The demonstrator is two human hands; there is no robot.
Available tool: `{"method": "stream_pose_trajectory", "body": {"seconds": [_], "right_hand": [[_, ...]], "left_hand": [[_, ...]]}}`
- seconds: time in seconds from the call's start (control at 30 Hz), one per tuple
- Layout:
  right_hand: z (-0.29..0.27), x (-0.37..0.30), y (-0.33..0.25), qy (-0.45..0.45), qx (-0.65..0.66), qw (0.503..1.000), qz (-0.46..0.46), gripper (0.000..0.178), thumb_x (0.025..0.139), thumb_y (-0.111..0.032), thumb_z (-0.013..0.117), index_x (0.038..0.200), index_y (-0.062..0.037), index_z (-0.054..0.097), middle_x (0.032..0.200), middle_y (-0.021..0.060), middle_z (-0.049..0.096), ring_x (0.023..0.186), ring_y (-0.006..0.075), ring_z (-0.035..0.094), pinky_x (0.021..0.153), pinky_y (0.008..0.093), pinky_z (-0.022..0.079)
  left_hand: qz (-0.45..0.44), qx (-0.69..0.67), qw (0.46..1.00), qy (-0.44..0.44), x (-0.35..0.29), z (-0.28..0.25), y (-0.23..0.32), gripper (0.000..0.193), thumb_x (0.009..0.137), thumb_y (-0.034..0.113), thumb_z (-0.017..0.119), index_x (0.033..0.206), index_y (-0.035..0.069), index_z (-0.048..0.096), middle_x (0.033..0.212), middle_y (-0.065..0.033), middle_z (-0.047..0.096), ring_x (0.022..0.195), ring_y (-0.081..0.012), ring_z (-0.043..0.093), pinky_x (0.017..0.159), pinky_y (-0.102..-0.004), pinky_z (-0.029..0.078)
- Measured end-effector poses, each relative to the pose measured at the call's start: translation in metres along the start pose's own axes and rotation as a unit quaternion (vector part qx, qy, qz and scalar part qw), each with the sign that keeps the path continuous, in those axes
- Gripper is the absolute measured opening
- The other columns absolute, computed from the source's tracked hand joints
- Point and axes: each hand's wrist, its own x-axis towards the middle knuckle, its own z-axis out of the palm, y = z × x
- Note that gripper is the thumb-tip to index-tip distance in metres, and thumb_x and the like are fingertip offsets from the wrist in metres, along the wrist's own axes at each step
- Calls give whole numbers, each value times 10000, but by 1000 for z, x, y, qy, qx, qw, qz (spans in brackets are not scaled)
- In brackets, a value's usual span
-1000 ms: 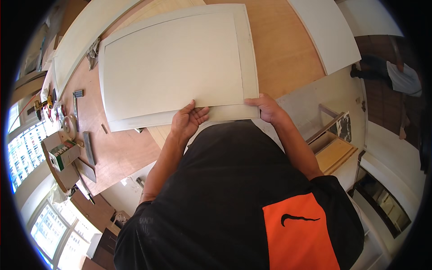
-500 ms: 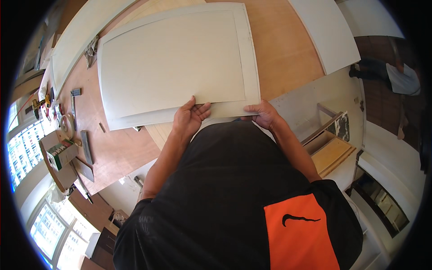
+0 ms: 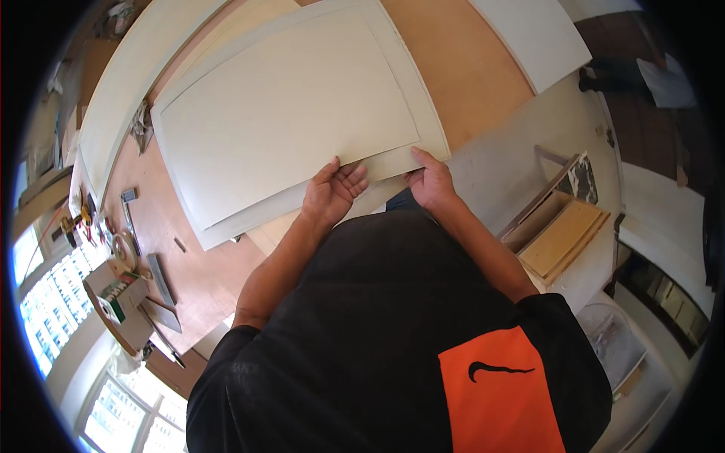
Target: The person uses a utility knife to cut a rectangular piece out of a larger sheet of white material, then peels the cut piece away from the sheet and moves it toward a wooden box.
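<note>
Turned upper panel (image 3: 279, 113) and lower panel (image 3: 414, 102) counterclockwise, seemingly squarer to front edge of bench (image 3: 461, 75); gripping latter panel's corner in right hand (image 3: 432, 183), with left hand (image 3: 331, 192) open.

Loose black short-sleeved tee (image 3: 355, 325), big bright orange patch (image 3: 498, 415) with a curvy black squiggle (image 3: 506, 369).

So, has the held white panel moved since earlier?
Yes: the held white panel has turned slightly counterclockwise against the tabletop, its near-right corner shifting forward.
</note>
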Motion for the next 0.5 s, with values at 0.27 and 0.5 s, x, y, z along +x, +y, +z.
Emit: {"method": "stream_pose_trajectory", "body": {"seconds": [0.27, 0.5], "right_hand": [[1, 7, 2, 56, 9, 997, -46, 252, 894, -139, 678, 1120, -46, 615, 1010, 62, 683, 877, 204, 650, 711, 370, 511], [16, 26, 6, 205, -6, 970, -129, 349, 782, -32, 741, 1085, 74, 604, 1033, 135, 665, 895, 240, 649, 771, 371, 525]], "left_hand": [[-52, 36, 998, -16, 6, -9, 1, 212, 1038, 253, 502, 1127, 82, 590, 1211, -147, 660, 1016, -316, 681, 884, -489, 558], [67, 258, 963, -37, -3, 6, -1, 273, 1038, 251, 521, 1188, 27, 559, 1115, -118, 639, 1010, -309, 687, 801, -441, 585]]}}
